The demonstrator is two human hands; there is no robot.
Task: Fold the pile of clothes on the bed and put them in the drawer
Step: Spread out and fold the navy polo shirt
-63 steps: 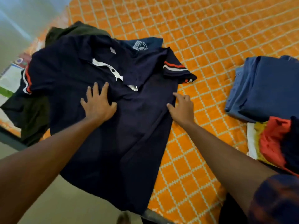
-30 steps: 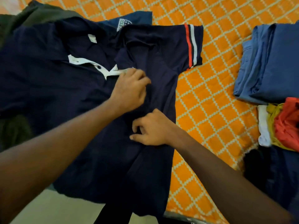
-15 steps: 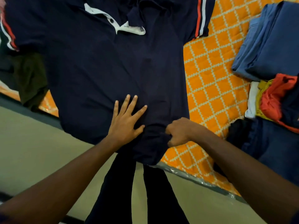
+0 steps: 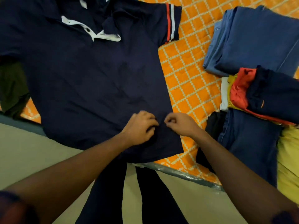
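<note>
Shirt: A navy polo shirt [image 4: 90, 75] lies spread flat and front up on the bed [image 4: 186, 70]. The collar is on the far side from the person, and the hem hangs just over the near edge.
Trim: A white placket [image 4: 97, 33] carries one dark button. Red and white stripes band the sleeve [image 4: 170, 21] on the right.
Left grip: The left grip [image 4: 139, 126] sits on the shirt just above the hem, knuckles up, with the fingers curled tight into the cloth. Motion blur softens the fingertips.
Right grip: The right grip [image 4: 179, 124] is just beside the left, almost touching it, at the shirt's right side edge. Thumb and forefinger are pressed together and pinch the cloth, and the other fingers are tucked under.
Bed: The cover is orange with a white lattice. Clear plastic [image 4: 186, 173] shows along the mattress edge.
Right of shirt: A folded blue stack [image 4: 252, 38] rests on the cover, well apart from the shirt. Nearer the person is a pile [image 4: 242, 94] of red, yellow, white and navy clothes. Its near edge overlaps a pair of jeans [image 4: 247, 143]. A yellow cloth [image 4: 288, 159] lies at the frame's edge.
Left of shirt: A dark green garment [image 4: 13, 88] lies partly under the shirt.
Foreground: The floor [image 4: 24, 151] is beige. The person's legs [image 4: 105, 191], in dark trousers, are close to the bed.
</note>
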